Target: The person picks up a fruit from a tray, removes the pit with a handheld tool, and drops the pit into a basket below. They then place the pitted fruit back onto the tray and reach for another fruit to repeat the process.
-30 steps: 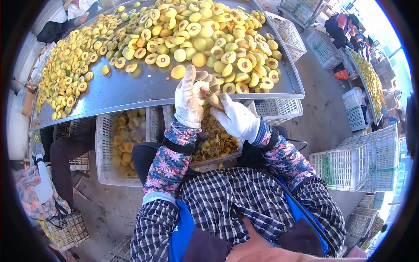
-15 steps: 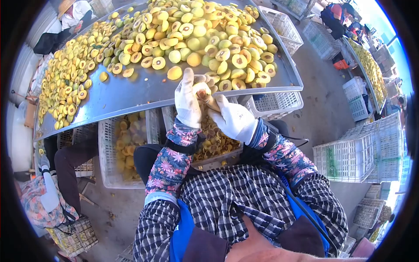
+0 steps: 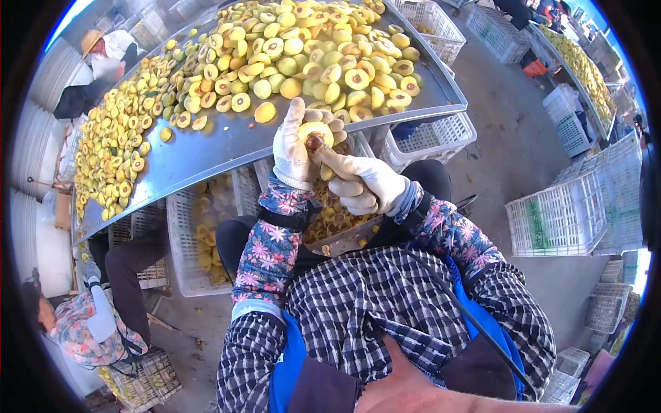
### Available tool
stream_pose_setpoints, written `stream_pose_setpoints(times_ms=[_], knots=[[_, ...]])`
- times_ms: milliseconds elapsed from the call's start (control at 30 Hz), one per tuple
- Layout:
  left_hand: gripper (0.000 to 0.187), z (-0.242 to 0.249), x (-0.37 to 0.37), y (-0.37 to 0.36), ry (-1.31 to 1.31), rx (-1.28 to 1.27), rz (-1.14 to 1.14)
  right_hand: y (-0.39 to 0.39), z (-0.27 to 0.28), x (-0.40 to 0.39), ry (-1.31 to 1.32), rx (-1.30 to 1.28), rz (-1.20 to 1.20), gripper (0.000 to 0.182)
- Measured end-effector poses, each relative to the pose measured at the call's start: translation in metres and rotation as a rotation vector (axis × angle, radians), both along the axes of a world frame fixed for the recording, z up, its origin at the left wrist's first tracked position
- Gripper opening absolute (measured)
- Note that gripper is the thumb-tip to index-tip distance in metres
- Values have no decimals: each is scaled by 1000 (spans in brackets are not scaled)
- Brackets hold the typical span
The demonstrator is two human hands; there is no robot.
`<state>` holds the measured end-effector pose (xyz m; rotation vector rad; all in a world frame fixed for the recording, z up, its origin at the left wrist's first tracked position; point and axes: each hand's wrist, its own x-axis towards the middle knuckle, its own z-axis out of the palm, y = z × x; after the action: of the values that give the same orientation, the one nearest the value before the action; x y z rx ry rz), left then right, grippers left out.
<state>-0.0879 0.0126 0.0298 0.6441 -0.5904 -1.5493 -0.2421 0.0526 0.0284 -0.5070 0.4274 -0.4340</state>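
My left hand [image 3: 290, 153], in a white glove with stained fingers, holds a yellow peach half [image 3: 319, 130] cut side up near the table's front edge. A dark brown pit area shows at the fruit's centre. My right hand [image 3: 372, 182], also gloved, has its fingers curled, with the index finger and thumb side reaching to that centre. Whatever it grips there is too small and covered to make out. Beyond my hands, a heap of halved yellow peaches [image 3: 289, 47] lies on the metal table [image 3: 227, 146].
Under the table stand a white crate [image 3: 184, 237] of fruit halves and a container of cut pieces [image 3: 337, 217] between my knees. Another crate [image 3: 434, 141] stands under the right corner. Stacked crates [image 3: 558, 219] are at right. Co-workers sit at left [image 3: 96, 323] and far left [image 3: 113, 51].
My right hand has turned, its fingers now curled and its index finger at the fruit's centre. The peach half now faces up more openly in my left hand. The view has shifted slightly.
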Motion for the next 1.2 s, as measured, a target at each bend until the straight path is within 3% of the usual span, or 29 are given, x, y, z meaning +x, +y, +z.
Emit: stream_pose_setpoints(times_ms=[100,433,500,600,800,900,967,1000,1067,1100,1133,1167,1200], knots=[[42,4,-1,6,-80,4,-21,4,-13,-3,-169,32,47,35],[35,36,-15,45,-314,89,-123,44,-10,-17,-243,-61,23,34],[35,29,-15,45,-280,143,-135,51,-9,-17,-249,-33,19,33],[33,5,-16,42,-158,221,-133,59,-12,-17,32,-202,-100,31],[29,-36,-12,20,226,299,-34,46,-36,-23,-31,-154,-72,33],[29,-64,14,-2,210,224,75,36,-28,-26,-46,-213,-62,41],[31,-41,38,9,26,112,182,26,-18,-25,481,-480,-128,48],[31,-40,61,10,-151,23,301,17,-24,-29,635,-658,-25,57],[28,-26,112,14,-446,38,472,11,-67,-34,819,-1074,-50,49],[26,-29,143,12,-690,60,572,11,-83,-35,930,-1304,-48,46],[27,-49,183,6,-942,58,560,15,-83,-34,950,-1292,-20,44],[35,-48,206,6,-1394,204,468,18,-84,-33,969,-1278,13,44],[41,-43,205,6,-1753,233,534,18,-88,-30,873,-1342,-20,42]])
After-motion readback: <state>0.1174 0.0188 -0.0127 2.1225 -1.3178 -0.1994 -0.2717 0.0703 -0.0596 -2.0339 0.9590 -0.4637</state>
